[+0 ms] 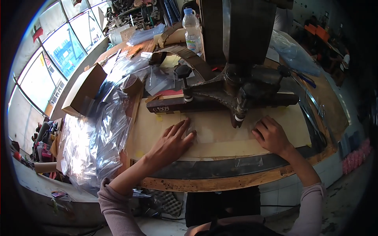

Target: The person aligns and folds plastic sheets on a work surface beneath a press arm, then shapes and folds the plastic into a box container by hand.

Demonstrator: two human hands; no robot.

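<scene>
My left hand (173, 138) lies on a pale yellowish sheet (145, 135), fingers stretched forward and thumb apart. On the right side of the same sheet rests my right hand (271, 135), its fingers bent and apart, fingertips down on the surface. Between the hands there is a faint sheen, perhaps thin clear film; I cannot make out its edges. Just beyond my fingers, a long dark metal bar (220, 104) spans the sheet. It hangs from a black press head (240, 88) with knobs, and a white-ringed tip (239, 118) points down between my hands.
Crumpled clear plastic (96, 137) covers the left side, beside a cardboard box (84, 88) and a tape roll (132, 84). A water bottle (191, 31) stands behind. Blue-handled pliers (307, 80) lie at right. The wooden table edge (220, 183) curves toward me.
</scene>
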